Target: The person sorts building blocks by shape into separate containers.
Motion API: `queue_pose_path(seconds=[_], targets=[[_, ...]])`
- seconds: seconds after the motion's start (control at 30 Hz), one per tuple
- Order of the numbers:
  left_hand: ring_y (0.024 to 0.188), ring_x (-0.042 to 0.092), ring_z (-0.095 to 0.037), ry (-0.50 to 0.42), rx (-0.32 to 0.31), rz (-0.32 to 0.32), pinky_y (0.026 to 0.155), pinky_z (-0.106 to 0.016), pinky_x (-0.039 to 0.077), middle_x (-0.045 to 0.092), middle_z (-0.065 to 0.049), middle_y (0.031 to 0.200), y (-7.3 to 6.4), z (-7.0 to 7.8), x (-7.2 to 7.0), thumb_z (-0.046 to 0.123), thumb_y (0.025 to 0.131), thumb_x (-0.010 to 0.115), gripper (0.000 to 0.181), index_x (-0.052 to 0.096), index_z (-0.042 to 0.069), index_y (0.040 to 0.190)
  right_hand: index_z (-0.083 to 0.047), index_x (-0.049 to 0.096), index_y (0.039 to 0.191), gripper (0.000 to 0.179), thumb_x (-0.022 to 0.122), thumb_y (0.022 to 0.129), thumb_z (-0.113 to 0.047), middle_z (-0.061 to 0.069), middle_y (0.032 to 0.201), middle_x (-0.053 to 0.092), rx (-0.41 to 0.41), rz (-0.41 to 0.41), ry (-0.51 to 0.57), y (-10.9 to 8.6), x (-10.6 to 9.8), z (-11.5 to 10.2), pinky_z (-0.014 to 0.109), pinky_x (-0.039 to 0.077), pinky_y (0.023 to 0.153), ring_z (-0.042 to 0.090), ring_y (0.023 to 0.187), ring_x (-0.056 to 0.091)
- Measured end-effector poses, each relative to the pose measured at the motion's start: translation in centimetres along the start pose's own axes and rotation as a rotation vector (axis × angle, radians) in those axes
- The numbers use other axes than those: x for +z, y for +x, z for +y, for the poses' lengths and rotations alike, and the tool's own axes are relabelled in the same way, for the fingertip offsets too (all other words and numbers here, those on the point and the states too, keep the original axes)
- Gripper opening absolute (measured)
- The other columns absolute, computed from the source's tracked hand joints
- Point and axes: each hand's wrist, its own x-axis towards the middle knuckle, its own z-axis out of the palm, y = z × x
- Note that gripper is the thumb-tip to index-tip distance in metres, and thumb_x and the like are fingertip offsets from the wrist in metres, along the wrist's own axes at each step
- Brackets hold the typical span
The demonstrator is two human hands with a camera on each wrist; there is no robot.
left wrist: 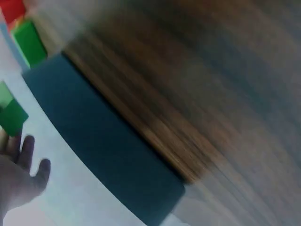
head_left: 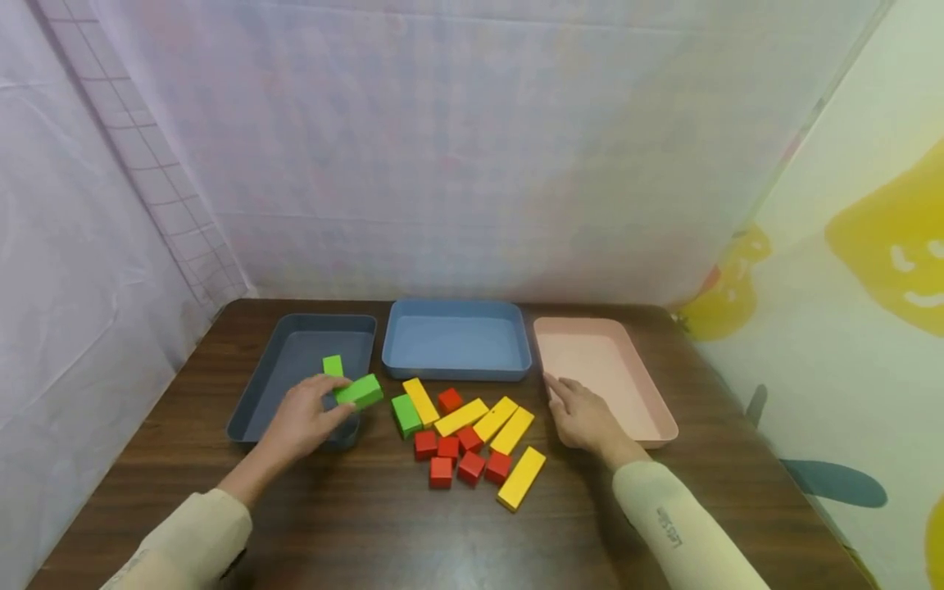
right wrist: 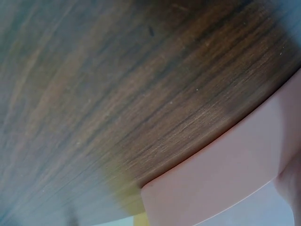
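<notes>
My left hand pinches a green block between thumb and fingers, over the right side of the dark blue tray. In the left wrist view, the fingers hold this green block above the tray's dark side wall. Another green block shows just behind the hand, within the tray's outline. My right hand, its fingers extended, rests at the left rim of the pink tray, holding no block. The right wrist view catches only a bit of that hand beside the pink wall.
Between the hands lie several red cubes, several yellow oblong blocks and a green block on the dark wooden table. Behind them stands a blue tray. White cloth hangs at the back.
</notes>
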Motion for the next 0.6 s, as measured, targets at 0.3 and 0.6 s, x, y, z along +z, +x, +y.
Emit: queue_pose_path(seconds=[0.3,0.6], targets=[[0.098,0.06,-0.045,0.106,-0.354,0.173,0.079,-0.056,0.047,0.061,-0.033,0.115,2.1,-4.0,-2.6,0.02,0.093,0.063,0.046,0.06,-0.012,0.126,-0.005,0.04,0.152,0.051,0.042,0.103,-0.019,0.03,0.143,0.046,-0.001,0.004,-0.004,0.0,-0.3,0.0,0.061,0.033,0.108,0.049,0.13,0.044],[0.077,0.061,-0.04,0.189,-0.461,0.093,0.06,-0.051,0.048,0.065,-0.03,0.096,2.7,-5.8,-1.2,0.021,0.092,0.061,0.038,0.066,-0.012,0.111,-0.007,0.038,0.153,0.052,0.041,0.104,-0.022,0.029,0.144,0.045,0.02,-0.019,0.014,-0.1,-0.2,-0.1,0.061,0.032,0.109,0.048,0.131,0.044]])
